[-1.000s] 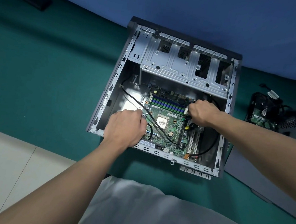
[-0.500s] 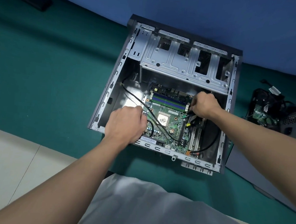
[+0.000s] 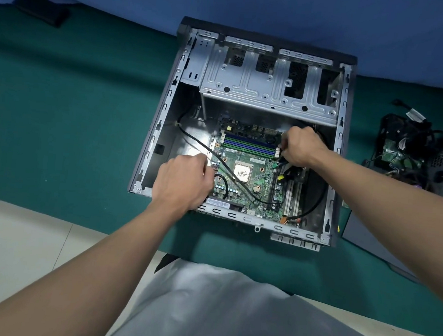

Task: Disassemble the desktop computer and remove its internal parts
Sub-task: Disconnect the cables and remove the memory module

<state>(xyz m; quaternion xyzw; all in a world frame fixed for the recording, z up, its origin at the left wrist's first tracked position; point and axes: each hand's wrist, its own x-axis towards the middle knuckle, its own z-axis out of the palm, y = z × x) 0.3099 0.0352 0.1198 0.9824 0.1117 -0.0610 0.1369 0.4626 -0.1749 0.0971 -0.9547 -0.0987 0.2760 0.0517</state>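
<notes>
Two bare hands reach into the open desktop case (image 3: 163, 111), which lies on a green mat (image 3: 62, 104), left hand (image 3: 184, 182) fingers curled over the motherboard (image 3: 263, 174) left edge, right hand (image 3: 301, 147) curled at its right edge among black cables (image 3: 316, 204), I cannot tell what it pinches.

Right hand (image 3: 299, 147) edged toward the drive cage (image 3: 268, 84).

1. Green mat (image 3: 75, 105) carries everything.
2. Open computer case (image 3: 163, 116) lies flat, mid-mat.
3. Black block (image 3: 41, 11) at far-left corner.
4. Pile of removed parts (image 3: 405, 144) right of case, with grey panel (image 3: 361, 246) nearer, beside case.
</notes>
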